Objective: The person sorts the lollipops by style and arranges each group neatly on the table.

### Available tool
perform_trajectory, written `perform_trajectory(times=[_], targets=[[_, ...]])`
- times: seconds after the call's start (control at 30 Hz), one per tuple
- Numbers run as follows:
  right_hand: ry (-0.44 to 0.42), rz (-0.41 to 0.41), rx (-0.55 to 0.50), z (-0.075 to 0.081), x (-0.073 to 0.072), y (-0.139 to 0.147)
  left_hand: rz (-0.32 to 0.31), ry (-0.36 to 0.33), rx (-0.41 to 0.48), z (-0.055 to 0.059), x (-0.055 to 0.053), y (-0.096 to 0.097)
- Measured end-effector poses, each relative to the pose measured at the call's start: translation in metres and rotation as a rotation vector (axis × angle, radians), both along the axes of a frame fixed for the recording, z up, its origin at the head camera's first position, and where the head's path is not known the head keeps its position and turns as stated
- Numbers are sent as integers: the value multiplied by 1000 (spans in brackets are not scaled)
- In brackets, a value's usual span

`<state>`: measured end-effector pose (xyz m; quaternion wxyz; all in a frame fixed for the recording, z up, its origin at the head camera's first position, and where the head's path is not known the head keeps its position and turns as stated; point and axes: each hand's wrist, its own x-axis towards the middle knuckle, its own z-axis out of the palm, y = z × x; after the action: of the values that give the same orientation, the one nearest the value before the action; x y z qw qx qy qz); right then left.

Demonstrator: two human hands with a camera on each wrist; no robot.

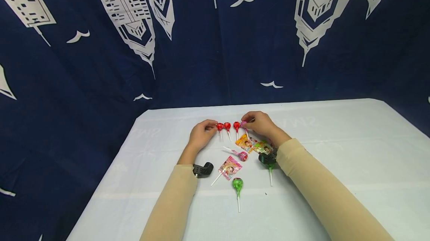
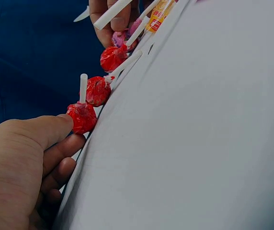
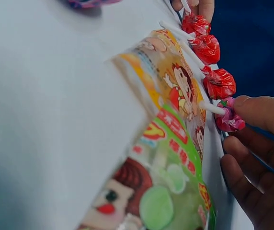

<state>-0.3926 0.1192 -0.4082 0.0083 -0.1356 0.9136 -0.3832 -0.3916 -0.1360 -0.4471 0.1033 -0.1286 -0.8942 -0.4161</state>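
At the far part of the table, my left hand (image 1: 201,135) holds the head of the leftmost red lollipop (image 2: 82,118) between thumb and fingers. Beside it in a row lie a second red lollipop (image 1: 227,125) and a third red lollipop (image 1: 236,125), sticks pointing toward me. At the row's right end my right hand (image 1: 262,123) pinches a pink lollipop (image 3: 230,119) by its wrapped head. Just below that hand, an orange-wrapped flat lollipop (image 1: 244,142) overlaps a green-wrapped flat lollipop (image 3: 163,177).
Nearer to me on the white table (image 1: 134,196) lie a pink round lollipop (image 1: 242,156), a pink-wrapped flat lollipop (image 1: 230,167) and a green round lollipop (image 1: 237,184). Another green lollipop (image 1: 270,174) is partly hidden under the right wrist camera (image 1: 267,157). A dark blue curtain (image 1: 201,65) hangs behind.
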Motion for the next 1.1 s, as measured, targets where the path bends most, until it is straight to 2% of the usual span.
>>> perform_trajectory(times=[0.37, 0.8, 1.1], targets=[[33, 32, 70, 5, 1, 2, 5, -9, -10, 2, 1, 1], [125, 42, 48, 27, 18, 3, 12, -10, -4, 1, 1, 0], [174, 62, 1, 37, 39, 8, 13, -15, -6, 0, 1, 1]])
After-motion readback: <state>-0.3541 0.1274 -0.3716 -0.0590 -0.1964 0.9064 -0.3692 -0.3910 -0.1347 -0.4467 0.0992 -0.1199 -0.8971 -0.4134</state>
